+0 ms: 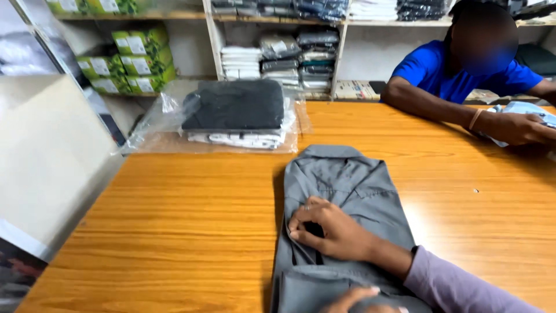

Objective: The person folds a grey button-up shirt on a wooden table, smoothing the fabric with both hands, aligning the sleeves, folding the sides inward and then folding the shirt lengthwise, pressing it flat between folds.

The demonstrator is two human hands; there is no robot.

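Grey shirt (341,220) lies folded toward the near edge of the wooden counter (174,232), the right hand (330,232) pinching its placket, the left hand (353,298) barely visible, grip unclear; smoothing should stay flat and even.

Left hand (356,300): cut off by the bottom edge; only a few knuckles and a thumb show, so its grip cannot be told.
Right hand (330,232): fingertips tucked into the placket fold, hidden by cloth; sleeve runs off the lower right corner.
Grey shirt (339,197): lower part lost below the frame and under both hands.
Table (174,232): near edge and right side cut off.
Co-worker's hand (515,128): the pale blue garment (524,108) under it runs off the right edge.
Bagged clothes (234,113): pieces under the dark top one mostly covered.
Shelf packets (289,55): too blurred to tell apart.
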